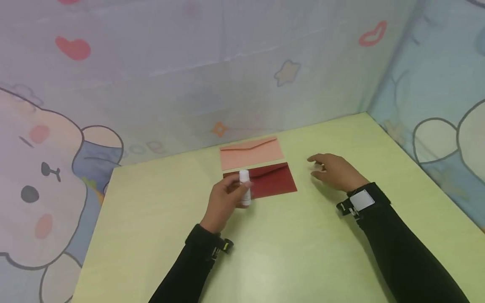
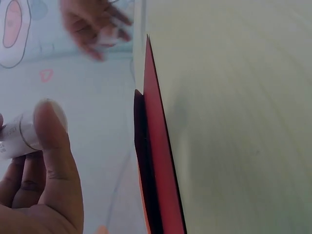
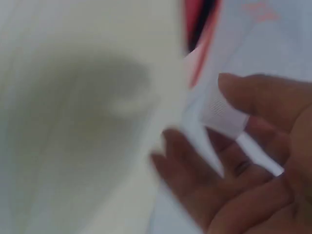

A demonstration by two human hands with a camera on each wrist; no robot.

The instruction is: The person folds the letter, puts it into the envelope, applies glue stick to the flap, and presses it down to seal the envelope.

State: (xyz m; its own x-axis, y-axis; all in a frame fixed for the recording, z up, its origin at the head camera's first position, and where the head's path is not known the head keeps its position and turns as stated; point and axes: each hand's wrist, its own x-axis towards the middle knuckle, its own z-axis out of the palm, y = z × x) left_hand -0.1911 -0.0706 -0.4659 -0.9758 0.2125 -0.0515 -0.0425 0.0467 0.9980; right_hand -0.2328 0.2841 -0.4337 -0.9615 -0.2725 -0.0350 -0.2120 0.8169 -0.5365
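Observation:
My left hand holds a white glue stick upright over the left part of a dark red envelope. In the left wrist view, the thumb presses against the tube, which carries small print. To the right of the envelopes, my right hand is raised above the table. Between its thumb and fingers the right wrist view shows a small white ribbed cap; the other fingers are spread and blurred. Behind the red envelope lies a pink envelope, its flap edge at the back.
Both envelopes lie on a pale yellow table. A cloth backdrop with cartoon prints rises along the table's back edge, and another printed cloth stands at the right side.

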